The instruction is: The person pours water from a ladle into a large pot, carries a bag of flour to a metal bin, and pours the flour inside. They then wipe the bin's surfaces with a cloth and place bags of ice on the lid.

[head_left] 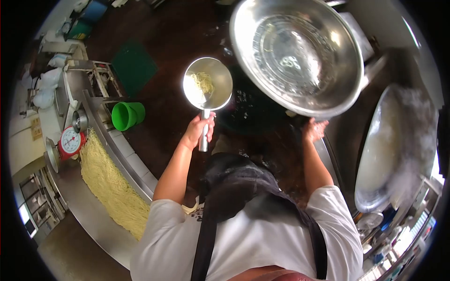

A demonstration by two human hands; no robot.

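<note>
in our left hand [199,130] we hold the handle of a metal scoop [224,86]; the fingers are closed around it. the scoop stretches forward from this hand, and inside its bowl we see a small bunch of noodles [203,83]. our right hand [315,130] is at the near rim of a big metal basin [346,61], with its fingers partly opened; whether it grips the rim or only touches it, we cannot tell. the basin lies in front of the right hand, and its inside is shiny.

to the left of the left hand, well apart, there is a green bucket [121,116]. farther to the left we find a red scale [71,141], and behind it, nearer to our body, a long heap of yellow noodles [110,187] on a metal counter [77,199]. to the right of the right hand, a wide steaming pan [368,199] is standing. between our arms we wear a dark apron [239,182].
</note>
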